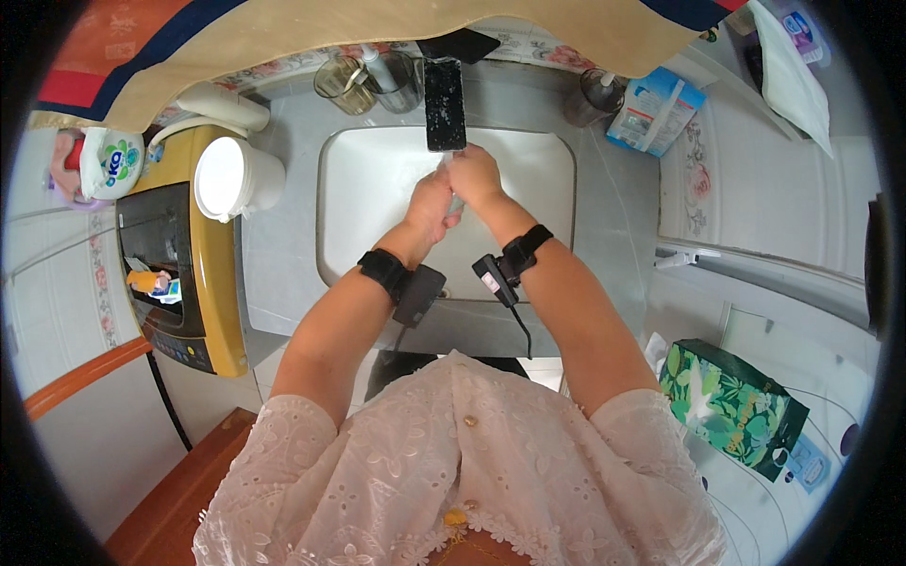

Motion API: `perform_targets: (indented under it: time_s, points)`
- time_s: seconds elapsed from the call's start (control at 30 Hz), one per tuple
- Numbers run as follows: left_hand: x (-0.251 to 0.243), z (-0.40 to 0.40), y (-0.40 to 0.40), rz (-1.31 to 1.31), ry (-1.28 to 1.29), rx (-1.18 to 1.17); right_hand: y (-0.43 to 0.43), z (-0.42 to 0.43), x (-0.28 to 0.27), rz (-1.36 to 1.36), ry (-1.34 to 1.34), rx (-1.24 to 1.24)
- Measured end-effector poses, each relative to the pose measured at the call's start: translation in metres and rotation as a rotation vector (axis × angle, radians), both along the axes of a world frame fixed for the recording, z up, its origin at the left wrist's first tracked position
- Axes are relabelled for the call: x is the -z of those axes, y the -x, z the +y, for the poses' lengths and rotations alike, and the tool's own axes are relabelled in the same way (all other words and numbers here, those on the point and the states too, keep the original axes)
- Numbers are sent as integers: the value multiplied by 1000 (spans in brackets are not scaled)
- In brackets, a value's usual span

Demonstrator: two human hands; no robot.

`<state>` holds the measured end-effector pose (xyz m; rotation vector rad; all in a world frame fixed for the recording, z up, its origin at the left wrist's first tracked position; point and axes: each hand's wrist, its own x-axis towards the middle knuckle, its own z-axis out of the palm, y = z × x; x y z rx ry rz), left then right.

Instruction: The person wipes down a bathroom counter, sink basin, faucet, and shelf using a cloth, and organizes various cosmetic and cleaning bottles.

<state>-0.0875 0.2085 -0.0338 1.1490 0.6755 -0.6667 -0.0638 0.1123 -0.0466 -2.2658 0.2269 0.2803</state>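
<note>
Over a white rectangular sink basin [368,184], both hands meet just below the end of a black faucet spout [446,106]. My left hand [430,201] has its fingers curled around a translucent, pale object [455,204], too hidden to name. My right hand [474,175] is closed against the upper end of the same object, close to the spout. Whether water runs over them is hard to tell. A black strap with a small device sits on each wrist, and a cable hangs from the right one.
Behind the basin stand a tumbler [345,86], a second cup holding a tube [398,85], a dark pump bottle [596,97] and a blue packet [655,113]. A white tub [241,178] and a yellow washing machine [216,283] are at left; a green tissue box [732,409] lies at right.
</note>
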Motion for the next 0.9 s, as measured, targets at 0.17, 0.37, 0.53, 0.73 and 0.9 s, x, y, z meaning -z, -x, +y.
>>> perform_targets:
  time_s: [0.17,0.37,0.53,0.73,0.9]
  points:
    - [-8,8,-2,-166,-26,76,-1,-28,23,461,-587,217]
    - [10,40,-21,-270,156,161,5,-50,-5,633,-1018,57]
    - [11,50,-20,-50,318,45,-1,-44,-1,313,-1041,164]
    - [26,24,-11,5,346,-138,35,17,-19,215,-706,76]
    - [51,25,-2,-123,565,-20,22,21,-2,-143,-147,10]
